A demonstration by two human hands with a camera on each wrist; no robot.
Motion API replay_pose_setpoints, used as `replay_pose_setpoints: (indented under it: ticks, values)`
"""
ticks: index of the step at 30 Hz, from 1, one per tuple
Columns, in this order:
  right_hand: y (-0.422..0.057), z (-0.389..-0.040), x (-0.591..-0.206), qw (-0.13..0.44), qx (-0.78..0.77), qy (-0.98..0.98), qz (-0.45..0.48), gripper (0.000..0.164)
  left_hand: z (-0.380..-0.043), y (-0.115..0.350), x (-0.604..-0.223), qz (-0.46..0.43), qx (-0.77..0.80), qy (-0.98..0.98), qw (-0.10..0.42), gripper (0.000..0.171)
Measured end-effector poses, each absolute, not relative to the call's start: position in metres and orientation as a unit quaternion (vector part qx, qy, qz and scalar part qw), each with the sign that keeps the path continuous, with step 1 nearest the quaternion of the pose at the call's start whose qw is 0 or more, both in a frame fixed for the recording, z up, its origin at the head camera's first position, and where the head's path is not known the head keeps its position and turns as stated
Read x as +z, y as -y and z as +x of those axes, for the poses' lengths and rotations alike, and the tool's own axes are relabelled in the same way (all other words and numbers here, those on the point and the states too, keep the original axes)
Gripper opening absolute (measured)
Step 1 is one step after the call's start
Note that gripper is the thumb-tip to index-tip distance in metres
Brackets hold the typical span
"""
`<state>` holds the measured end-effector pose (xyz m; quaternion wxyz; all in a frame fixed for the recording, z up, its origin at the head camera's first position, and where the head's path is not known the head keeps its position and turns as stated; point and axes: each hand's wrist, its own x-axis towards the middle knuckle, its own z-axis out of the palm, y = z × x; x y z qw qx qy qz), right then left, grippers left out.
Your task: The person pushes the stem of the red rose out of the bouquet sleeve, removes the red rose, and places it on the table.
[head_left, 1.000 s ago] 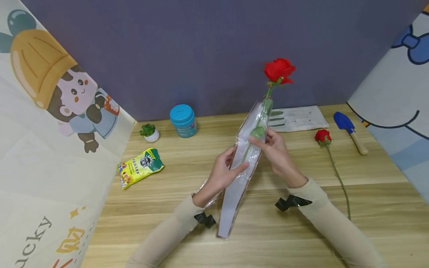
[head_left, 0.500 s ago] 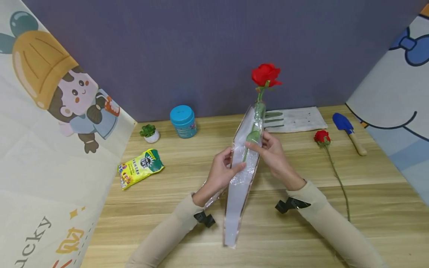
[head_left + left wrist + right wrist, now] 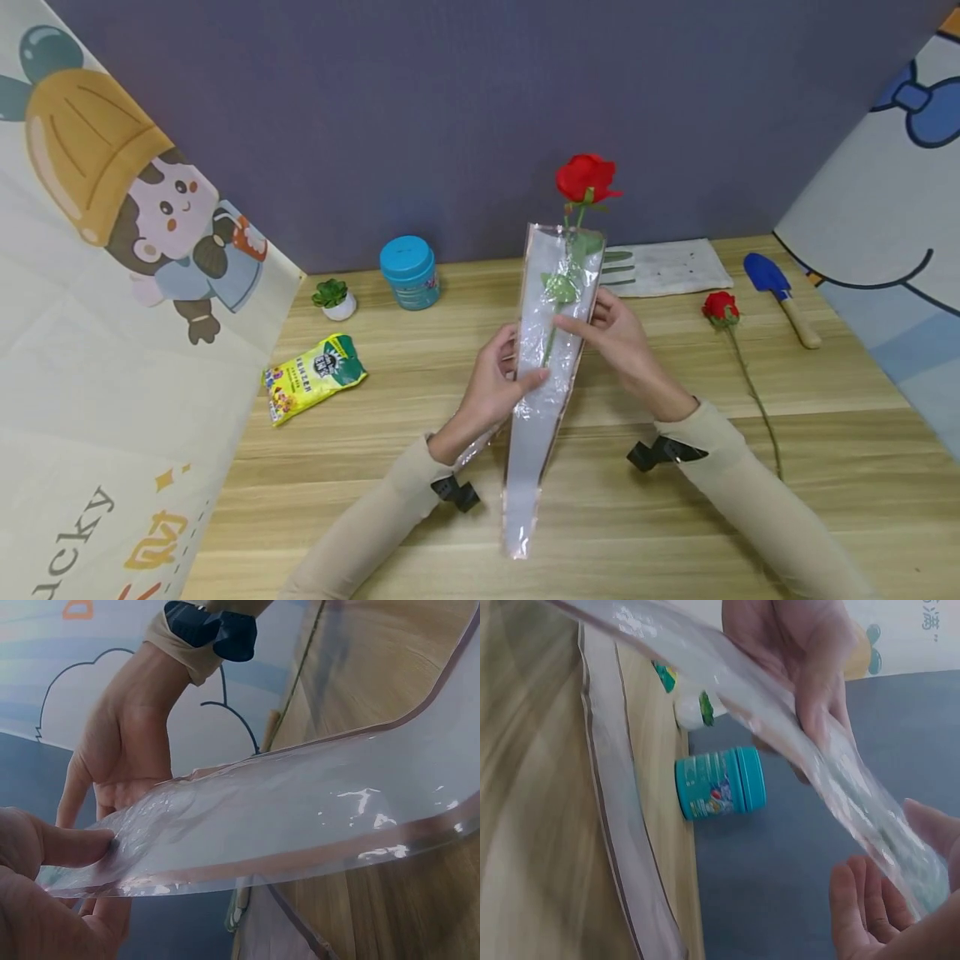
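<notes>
A red rose [image 3: 587, 178] stands inside a long clear flower sleeve [image 3: 531, 433] with a pinkish border. Its bloom sticks out above the wide top, while leaves and stem show through the plastic. My left hand [image 3: 493, 379] grips the sleeve's left edge, thumb across the front, fingers behind. On the right edge, higher up, my right hand [image 3: 626, 346] holds it with the thumb in front and fingers behind. The left wrist view shows the left thumb [image 3: 79, 846] pressed on the plastic. Both hands flank the sleeve [image 3: 780, 724] in the right wrist view.
Another sleeve [image 3: 622, 787] lies on the table. A second red rose [image 3: 722, 308] and a blue trowel [image 3: 768, 271] are at right. White fabric with green stripes [image 3: 667, 267], a blue jar [image 3: 409, 271], a potted succulent [image 3: 333, 297] and a yellow packet [image 3: 315, 377] sit around.
The sleeve has turned more upright and its front now faces the camera, its top spread flat. The bloom has shifted left and slightly lower. Both hands keep their hold.
</notes>
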<state>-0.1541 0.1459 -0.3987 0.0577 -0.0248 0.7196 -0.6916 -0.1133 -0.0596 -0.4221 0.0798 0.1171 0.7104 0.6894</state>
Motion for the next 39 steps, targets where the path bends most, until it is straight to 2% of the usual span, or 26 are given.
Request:
replay_pose_setpoints:
  ticks: [7,14,19,24,30,33,39]
  values:
    - [-0.169,-0.170,-0.381,0.029,-0.733,-0.679,-0.029,0.035,-0.109,0.062,-0.422,0.117,0.683,-0.716,0.087,0.067]
    - [-0.194,-0.192,-0.362,-0.012,-0.765,-0.644,0.001,0.040,-0.105,0.063,-0.423,0.118,0.670,-0.726,0.097,0.067]
    - [-0.200,-0.204,-0.356,0.010,-0.753,-0.658,0.007,0.045,-0.104,0.062,-0.425,0.132,0.659,-0.735,0.094,0.068]
    - [-0.201,-0.207,-0.355,0.041,-0.745,-0.665,0.005,0.028,-0.104,0.061,-0.427,0.146,0.647,-0.742,0.100,0.067]
    - [-0.205,-0.209,-0.357,0.022,-0.730,-0.683,0.010,0.017,-0.105,0.059,-0.431,0.151,0.635,-0.749,0.118,0.073]
    - [-0.208,-0.210,-0.355,0.010,-0.711,-0.703,0.019,0.019,-0.105,0.059,-0.432,0.145,0.630,-0.753,0.122,0.074]
    - [-0.221,-0.214,-0.346,-0.003,-0.731,-0.683,0.006,0.033,-0.106,0.063,-0.434,0.149,0.618,-0.762,0.127,0.076]
